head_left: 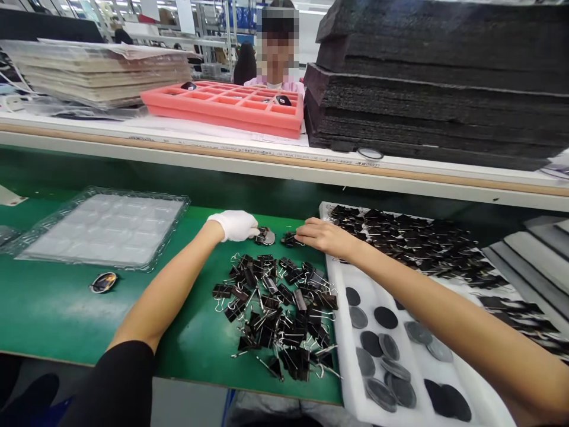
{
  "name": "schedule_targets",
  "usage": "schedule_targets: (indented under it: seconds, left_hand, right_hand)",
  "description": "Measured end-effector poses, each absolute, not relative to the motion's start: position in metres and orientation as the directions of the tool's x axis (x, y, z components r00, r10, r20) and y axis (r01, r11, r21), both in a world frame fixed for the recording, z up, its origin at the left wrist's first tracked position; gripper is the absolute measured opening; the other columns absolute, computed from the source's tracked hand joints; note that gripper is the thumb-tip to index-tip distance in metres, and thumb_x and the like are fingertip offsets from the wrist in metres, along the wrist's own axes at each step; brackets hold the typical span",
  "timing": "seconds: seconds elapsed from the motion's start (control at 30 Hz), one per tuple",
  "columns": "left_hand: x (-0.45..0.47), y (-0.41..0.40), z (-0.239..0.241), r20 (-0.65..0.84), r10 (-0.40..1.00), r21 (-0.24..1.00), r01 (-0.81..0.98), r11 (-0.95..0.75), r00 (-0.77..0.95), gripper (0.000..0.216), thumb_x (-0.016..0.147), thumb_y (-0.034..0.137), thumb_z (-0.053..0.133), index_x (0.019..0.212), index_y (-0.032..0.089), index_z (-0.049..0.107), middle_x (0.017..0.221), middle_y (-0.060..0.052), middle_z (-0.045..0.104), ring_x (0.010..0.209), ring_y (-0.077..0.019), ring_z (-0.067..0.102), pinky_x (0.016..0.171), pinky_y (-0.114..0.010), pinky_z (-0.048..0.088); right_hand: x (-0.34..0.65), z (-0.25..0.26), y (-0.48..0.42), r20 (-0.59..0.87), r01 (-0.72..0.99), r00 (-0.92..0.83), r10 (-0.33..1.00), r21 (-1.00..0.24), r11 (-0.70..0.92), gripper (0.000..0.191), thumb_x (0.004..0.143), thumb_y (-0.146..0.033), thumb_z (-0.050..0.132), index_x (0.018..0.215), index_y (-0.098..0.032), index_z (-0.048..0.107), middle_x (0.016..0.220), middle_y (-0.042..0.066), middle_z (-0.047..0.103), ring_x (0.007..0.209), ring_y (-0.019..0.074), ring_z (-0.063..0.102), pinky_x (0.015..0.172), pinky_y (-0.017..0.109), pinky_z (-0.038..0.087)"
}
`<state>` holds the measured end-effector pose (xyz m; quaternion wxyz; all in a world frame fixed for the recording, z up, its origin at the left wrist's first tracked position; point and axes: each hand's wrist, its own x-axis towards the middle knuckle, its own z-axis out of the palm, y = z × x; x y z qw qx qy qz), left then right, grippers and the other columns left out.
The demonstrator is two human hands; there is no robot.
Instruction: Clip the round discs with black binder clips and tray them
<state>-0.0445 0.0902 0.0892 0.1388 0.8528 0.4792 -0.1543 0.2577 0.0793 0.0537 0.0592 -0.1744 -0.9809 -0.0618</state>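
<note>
Though outstretched, both hands [235, 225] at clips [278, 308].

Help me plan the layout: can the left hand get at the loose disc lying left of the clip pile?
Probably yes: the left hand is gloved, and only bare green mat lies between it and the disc.

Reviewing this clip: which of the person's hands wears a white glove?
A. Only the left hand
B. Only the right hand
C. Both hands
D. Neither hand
A: the left hand is covered by a white glove and rests at a small round grey disc on the green mat, while the right hand is bare, touching a black binder clip.
</note>
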Motion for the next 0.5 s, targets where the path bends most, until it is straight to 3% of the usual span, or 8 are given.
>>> schedule_targets:
  seconds: [0.1, 0.2, 0.3, 0.4, 0.5]
  left_hand:
    - [-0.054, 0.093, 0.091, -0.430, 0.782, 0.096, 0.884, -0.457, 0.451, 0.049, 0.096, 0.058, 0.039, 0.099, 0.022, 0.073, 0.097, -0.011, 0.076, 0.079, -0.0245, 0.069, 0.068, -0.033, 0.048]
    - [-0.054, 0.091, 0.090, -0.362, 0.820, 0.112, 0.894, -0.434, 0.443, 0.070, 0.090, 0.075, 0.042, 0.126, 0.021, 0.067, 0.118, -0.016, 0.073, 0.095, -0.0294, 0.071, 0.075, -0.036, 0.052]
    - [-0.042, 0.085, 0.086, -0.334, 0.811, 0.103, 0.874, -0.475, 0.480, 0.079, 0.080, 0.078, 0.058, 0.134, 0.022, 0.062, 0.129, -0.018, 0.068, 0.103, -0.0339, 0.070, 0.079, -0.039, 0.054]
    - [-0.029, 0.080, 0.081, -0.345, 0.816, 0.038, 0.875, -0.482, 0.464, 0.061, 0.078, 0.063, 0.071, 0.121, 0.019, 0.068, 0.118, -0.018, 0.071, 0.097, -0.0346, 0.072, 0.079, -0.039, 0.055]
    - [-0.024, 0.082, 0.078, -0.330, 0.825, 0.006, 0.874, -0.485, 0.460, 0.046, 0.081, 0.055, 0.072, 0.109, 0.019, 0.071, 0.105, -0.016, 0.073, 0.093, -0.0338, 0.072, 0.076, -0.038, 0.054]
  right_hand:
    - [0.253, 0.047, 0.085, 0.185, 0.336, -0.928, 0.322, 0.048, 0.941, 0.047, 0.109, -0.016, 0.029, 0.115, -0.020, 0.076, 0.114, 0.013, 0.074, 0.099, 0.0250, 0.065, 0.095, 0.047, 0.055]
    - [0.256, 0.042, 0.086, 0.137, 0.346, -0.928, 0.347, -0.029, 0.938, 0.041, 0.105, -0.013, 0.037, 0.112, -0.019, 0.077, 0.118, 0.015, 0.074, 0.102, 0.0262, 0.067, 0.093, 0.047, 0.056]
    - [0.256, 0.044, 0.081, 0.088, 0.374, -0.918, 0.388, -0.136, 0.917, 0.034, 0.098, -0.015, 0.048, 0.115, -0.020, 0.076, 0.134, 0.014, 0.069, 0.123, 0.0310, 0.063, 0.104, 0.054, 0.049]
    - [0.236, 0.050, 0.077, 0.200, 0.556, -0.756, 0.624, -0.309, 0.772, 0.040, 0.094, -0.020, 0.044, 0.126, -0.019, 0.069, 0.144, 0.014, 0.062, 0.139, 0.0318, 0.052, 0.115, 0.057, 0.040]
    - [0.200, 0.050, 0.085, 0.191, 0.780, -0.316, 0.929, -0.505, 0.369, 0.047, 0.097, -0.023, 0.033, 0.135, -0.017, 0.060, 0.140, 0.017, 0.062, 0.136, 0.0304, 0.055, 0.115, 0.056, 0.040]
